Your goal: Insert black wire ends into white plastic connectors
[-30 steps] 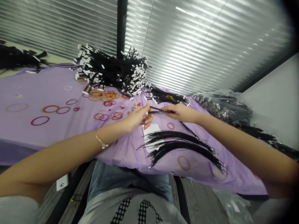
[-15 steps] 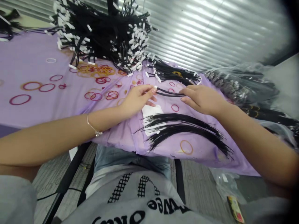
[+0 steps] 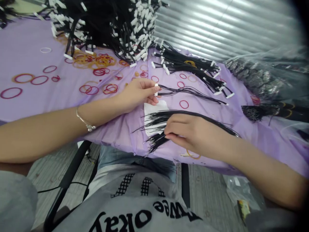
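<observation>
My left hand pinches a white connector at the end of a few thin black wires, which trail rightward across the lilac cloth. My right hand lies closed over a fanned bundle of thin black wires, and its fingers hide the bundle's middle. The bundle's bare tips point left, and part of it rests on a white paper sheet. My hands stand apart.
A large heap of black wires with white connectors rises at the back. Beyond my left hand lie scattered red and orange rubber bands. A smaller connector-tipped bunch lies back right, beside a clear plastic bag of wires.
My right hand has let go of the thin wires and moved down onto the fanned bundle. The wires now trail right from my left hand. The view has tilted lower.
</observation>
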{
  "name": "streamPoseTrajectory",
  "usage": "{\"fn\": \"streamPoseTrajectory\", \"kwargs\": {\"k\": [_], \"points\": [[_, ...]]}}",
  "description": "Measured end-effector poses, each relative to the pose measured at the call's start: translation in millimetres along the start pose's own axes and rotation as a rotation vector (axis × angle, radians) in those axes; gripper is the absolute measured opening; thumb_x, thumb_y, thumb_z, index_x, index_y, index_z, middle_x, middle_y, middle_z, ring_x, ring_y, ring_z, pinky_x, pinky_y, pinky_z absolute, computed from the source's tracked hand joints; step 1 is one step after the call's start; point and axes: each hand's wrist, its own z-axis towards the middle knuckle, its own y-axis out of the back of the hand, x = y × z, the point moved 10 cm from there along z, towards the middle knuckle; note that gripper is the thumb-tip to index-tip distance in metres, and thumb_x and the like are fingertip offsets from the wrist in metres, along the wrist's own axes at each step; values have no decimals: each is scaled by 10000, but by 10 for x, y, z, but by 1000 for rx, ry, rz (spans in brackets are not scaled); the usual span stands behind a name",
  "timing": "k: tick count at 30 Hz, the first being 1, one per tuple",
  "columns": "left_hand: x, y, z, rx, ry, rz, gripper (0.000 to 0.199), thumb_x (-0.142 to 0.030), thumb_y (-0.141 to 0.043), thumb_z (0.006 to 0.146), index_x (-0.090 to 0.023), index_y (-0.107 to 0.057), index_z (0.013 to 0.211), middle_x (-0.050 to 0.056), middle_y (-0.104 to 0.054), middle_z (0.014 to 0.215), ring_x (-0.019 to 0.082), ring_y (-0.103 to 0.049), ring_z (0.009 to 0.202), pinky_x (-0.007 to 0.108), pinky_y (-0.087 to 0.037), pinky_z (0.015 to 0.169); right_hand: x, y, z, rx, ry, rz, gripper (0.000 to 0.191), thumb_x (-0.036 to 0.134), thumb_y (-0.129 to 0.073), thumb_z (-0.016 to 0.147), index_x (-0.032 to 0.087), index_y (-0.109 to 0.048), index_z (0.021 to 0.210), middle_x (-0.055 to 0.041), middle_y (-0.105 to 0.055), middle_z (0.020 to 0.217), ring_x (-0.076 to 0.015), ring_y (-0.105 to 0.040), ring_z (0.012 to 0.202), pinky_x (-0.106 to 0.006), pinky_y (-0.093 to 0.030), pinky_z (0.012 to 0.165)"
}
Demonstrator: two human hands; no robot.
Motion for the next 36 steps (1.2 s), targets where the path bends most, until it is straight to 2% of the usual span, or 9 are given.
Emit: {"fn": "streamPoseTrajectory", "kwargs": {"k": [4,10,16,22,26,28,31,33,36], "points": [[36,32,14,-9,30,-6,109,-92,-578,845,-84,-600,738,21,-631,622,86,-620,479,174,-511,500,-107,-166,-55,106,-35,38,147,183,-509,869,158,-627,953,-83,-610,974,-188,-591,856,-333,-483,777],[9,20,8,2,21,4,109,-100,-583,839,-79,-617,738,33,-635,624,93,-614,481,173,-500,475,-276,-208,-113,177,-172,-39,213,167,-554,811,151,-584,1021,-92,-582,1008,-208,-573,867,-348,-479,771],[25,25,0,-8,55,6,128,-99,-586,834,-86,-606,709,28,-619,622,88,-600,468,180,-489,473,-270,-237,-105,189,-164,-106,203,103,-561,748,143,-587,946,-97,-591,950,-246,-543,931,-400,-436,852],[30,20,17,15,40,-4,131,-105,-591,818,-94,-601,688,28,-631,628,89,-599,466,190,-492,481,-278,-305,-131,250,-188,-176,102,125,-544,730,164,-565,822,-95,-562,904,-242,-536,865,-389,-431,794],[39,14,12,22,51,5,151,-114,-572,833,-92,-596,686,28,-619,597,83,-578,446,190,-479,475,-305,-299,-131,243,-283,-210,136,95,-522,701,171,-517,814,-83,-571,851,-219,-545,767,-346,-430,694],[38,6,10,32,50,10,157,-121,-562,843,-88,-596,694,37,-627,614,82,-574,445,191,-471,470,-288,-317,-122,247,-286,-241,145,94,-519,699,170,-516,822,-83,-580,835,-229,-549,769,-361,-427,704],[42,-4,19,58,46,11,140,-122,-555,850,-83,-599,723,34,-630,621,78,-570,448,191,-463,470,-251,-351,-116,233,-239,-311,55,142,-494,764,169,-527,799,-105,-569,856,-259,-541,818,-408,-418,763],[69,11,34,63,59,0,133,-122,-544,856,-82,-594,740,17,-619,604,71,-569,451,192,-465,491,-276,-321,-141,175,-249,-327,54,150,-460,794,172,-510,794,-116,-552,875,-262,-535,822,-404,-422,754],[106,24,63,89,66,-30,126,-135,-547,858,-81,-593,754,19,-624,623,72,-575,463,199,-466,511,-378,-177,-233,42,-319,-236,101,110,-425,791,190,-450,846,-95,-544,865,-232,-546,778,-346,-436,681]]}}
